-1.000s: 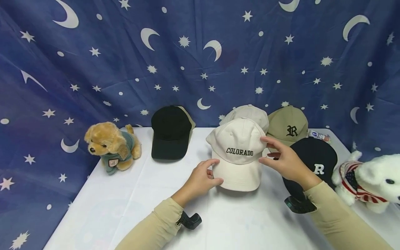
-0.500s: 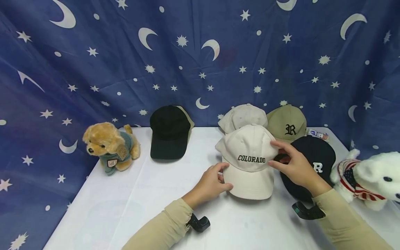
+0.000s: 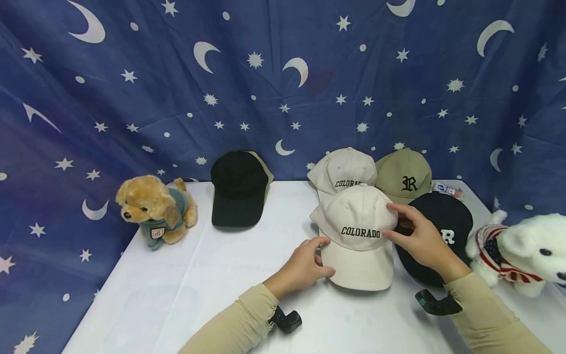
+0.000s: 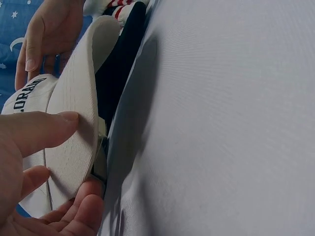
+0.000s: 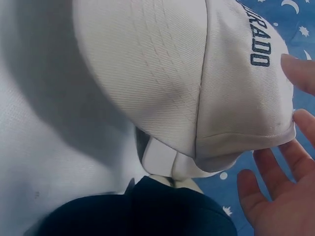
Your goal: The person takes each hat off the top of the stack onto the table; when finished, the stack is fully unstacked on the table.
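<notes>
A cream baseball cap (image 3: 359, 246) with dark COLORADO lettering faces me at right of centre, its brim toward me. My left hand (image 3: 302, 265) pinches the brim's left edge; in the left wrist view the thumb lies on top of the brim (image 4: 74, 142) and fingers curl beneath it. On the other side, my right hand (image 3: 420, 241) holds the crown, thumb by the end of the lettering and fingers at the crown's edge. Right behind stands a second cream COLORADO cap (image 3: 347, 167), partly covered. A navy cap (image 3: 435, 221) with a white R sits under and beside my right hand.
A khaki cap (image 3: 407, 172) with a black R stands at the back right, near a small colourful packet (image 3: 447, 190). A black cap (image 3: 238, 189) sits back left. A tan plush dog (image 3: 152, 206) and a white plush dog (image 3: 517, 250) flank the white table (image 3: 208, 295).
Both hands have moved the cream cap to the right and toward me. More of the second cream cap, including its lettering, now shows behind it.
</notes>
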A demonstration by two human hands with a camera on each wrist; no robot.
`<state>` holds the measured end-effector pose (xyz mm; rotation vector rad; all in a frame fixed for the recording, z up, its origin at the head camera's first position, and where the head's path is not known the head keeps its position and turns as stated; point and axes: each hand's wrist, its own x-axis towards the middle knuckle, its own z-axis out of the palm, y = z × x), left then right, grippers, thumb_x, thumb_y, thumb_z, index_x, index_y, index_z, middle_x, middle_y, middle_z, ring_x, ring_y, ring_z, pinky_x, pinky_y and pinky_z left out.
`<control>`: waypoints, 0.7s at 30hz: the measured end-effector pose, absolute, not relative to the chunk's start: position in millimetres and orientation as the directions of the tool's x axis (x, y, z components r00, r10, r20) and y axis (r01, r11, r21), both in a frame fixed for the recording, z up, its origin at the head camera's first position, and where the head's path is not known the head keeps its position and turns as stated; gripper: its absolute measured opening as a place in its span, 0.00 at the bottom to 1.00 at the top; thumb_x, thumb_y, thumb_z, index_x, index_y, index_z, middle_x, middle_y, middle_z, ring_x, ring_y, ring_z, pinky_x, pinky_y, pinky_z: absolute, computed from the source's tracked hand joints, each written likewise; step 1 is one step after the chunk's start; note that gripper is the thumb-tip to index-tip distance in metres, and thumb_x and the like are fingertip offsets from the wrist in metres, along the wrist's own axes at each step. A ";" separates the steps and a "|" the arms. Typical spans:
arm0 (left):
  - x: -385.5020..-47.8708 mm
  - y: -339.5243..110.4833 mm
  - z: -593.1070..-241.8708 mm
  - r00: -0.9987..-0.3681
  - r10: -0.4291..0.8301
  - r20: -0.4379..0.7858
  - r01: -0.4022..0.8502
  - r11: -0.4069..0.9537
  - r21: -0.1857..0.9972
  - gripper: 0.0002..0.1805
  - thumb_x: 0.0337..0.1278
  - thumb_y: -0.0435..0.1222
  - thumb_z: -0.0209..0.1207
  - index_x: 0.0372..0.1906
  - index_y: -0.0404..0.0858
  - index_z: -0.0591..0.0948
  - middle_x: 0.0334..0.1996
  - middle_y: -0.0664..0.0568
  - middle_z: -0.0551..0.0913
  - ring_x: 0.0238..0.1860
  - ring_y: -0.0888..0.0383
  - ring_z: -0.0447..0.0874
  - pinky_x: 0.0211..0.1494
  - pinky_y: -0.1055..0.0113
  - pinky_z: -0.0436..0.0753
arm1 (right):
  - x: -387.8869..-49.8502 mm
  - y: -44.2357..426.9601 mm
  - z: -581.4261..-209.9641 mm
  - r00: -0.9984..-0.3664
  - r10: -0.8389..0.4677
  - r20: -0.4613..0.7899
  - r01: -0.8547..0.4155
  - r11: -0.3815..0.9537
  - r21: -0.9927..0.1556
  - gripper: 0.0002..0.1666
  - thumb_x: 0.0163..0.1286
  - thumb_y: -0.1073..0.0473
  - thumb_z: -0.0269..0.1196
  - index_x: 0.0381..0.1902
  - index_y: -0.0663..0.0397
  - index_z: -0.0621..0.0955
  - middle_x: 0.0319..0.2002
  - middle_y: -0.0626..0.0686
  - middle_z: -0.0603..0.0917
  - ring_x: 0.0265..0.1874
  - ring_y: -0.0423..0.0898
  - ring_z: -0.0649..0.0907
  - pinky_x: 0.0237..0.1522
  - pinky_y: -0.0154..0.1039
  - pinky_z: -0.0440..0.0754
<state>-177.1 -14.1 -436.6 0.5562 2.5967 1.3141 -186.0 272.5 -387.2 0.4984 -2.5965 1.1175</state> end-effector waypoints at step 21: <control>-153.8 -6.4 -429.0 -0.879 0.476 -0.034 0.207 0.443 0.872 0.36 0.48 0.36 0.74 0.65 0.42 0.75 0.42 0.56 0.74 0.31 0.71 0.78 0.38 0.73 0.77 | -170.7 280.7 -391.1 -0.885 -0.180 0.429 -0.442 0.609 -0.659 0.39 0.58 0.73 0.72 0.67 0.69 0.71 0.57 0.63 0.73 0.46 0.34 0.71 0.44 0.17 0.72</control>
